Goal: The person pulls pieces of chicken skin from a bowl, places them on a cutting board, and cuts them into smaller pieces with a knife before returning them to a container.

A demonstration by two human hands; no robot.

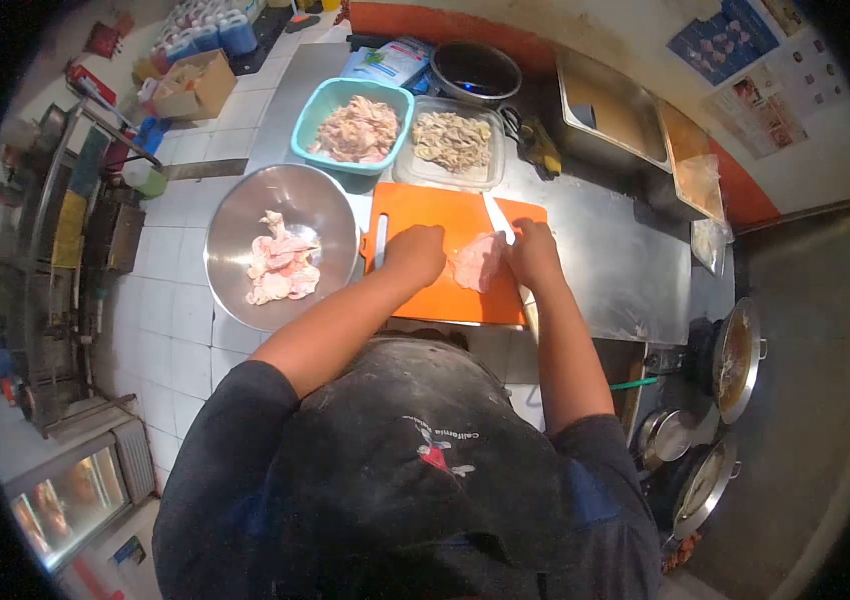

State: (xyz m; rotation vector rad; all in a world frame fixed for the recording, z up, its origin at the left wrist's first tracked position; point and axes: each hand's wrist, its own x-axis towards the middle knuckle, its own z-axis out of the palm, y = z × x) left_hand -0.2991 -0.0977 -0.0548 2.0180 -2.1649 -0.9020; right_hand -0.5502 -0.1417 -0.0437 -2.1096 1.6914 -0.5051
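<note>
A pale piece of raw chicken [478, 262] lies on the orange cutting board [425, 210]. My left hand [417, 252] rests curled on the board, touching the chicken's left side. My right hand [533, 252] grips a knife [497, 218] whose white blade points away from me, over the chicken's right edge. Left of the board a round steel bowl [245, 215] holds cut pink chicken pieces [283, 268].
Behind the board are a teal basket of raw chicken [356, 127], a clear tray of trimmings [452, 140] and a dark pot [475, 72]. Steel pans [610, 105] sit at the counter's back right. Woks and lids [735, 360] stand low on the right.
</note>
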